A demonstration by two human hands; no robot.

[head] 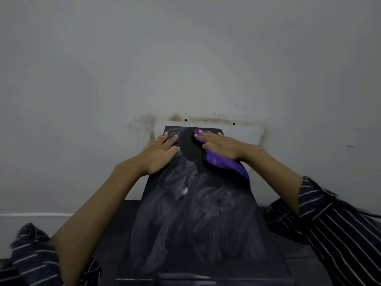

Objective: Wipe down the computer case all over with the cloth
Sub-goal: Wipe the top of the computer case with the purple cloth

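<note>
Both my hands rest on top of black rectangular computer case (195, 213), lying flat on dark desk (292, 256), far end at desk's far edge by stained grey wall (185, 58). Left hand (159, 153): fingers straight, palm flat near case's far left corner, holding nothing. Right hand (218, 144): fingers straight, pressing crumpled purple cloth (224, 164) down near far right corner; cloth trails back along case's right edge. Pale smeared streaks cover case's near half.
</note>
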